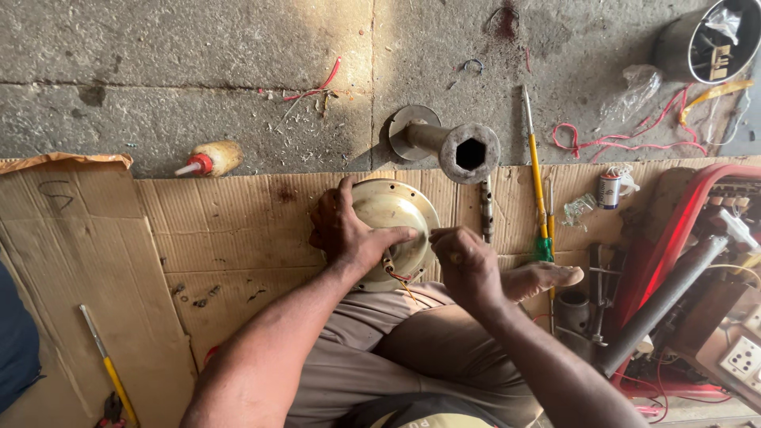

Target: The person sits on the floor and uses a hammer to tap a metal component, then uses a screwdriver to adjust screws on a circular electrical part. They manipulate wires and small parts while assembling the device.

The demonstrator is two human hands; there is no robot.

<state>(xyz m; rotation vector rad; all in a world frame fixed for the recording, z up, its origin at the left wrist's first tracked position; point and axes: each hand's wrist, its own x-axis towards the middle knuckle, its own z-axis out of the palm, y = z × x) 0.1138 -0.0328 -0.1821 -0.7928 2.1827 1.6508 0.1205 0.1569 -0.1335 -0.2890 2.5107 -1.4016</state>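
I see the left hand (346, 231) gripping the round metal cover (394, 208) on the cardboard (230, 238) above the knees, the right hand (468, 265) with fingers pinched on something small I cannot identify, and loose wires (399, 277) still hanging out, so the work looks unfinished

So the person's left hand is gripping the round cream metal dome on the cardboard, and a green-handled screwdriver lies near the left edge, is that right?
Not quite. The head view shows the left hand on the round cream metal dome over the cardboard, but the screwdriver near the left edge has a yellow handle, not green.
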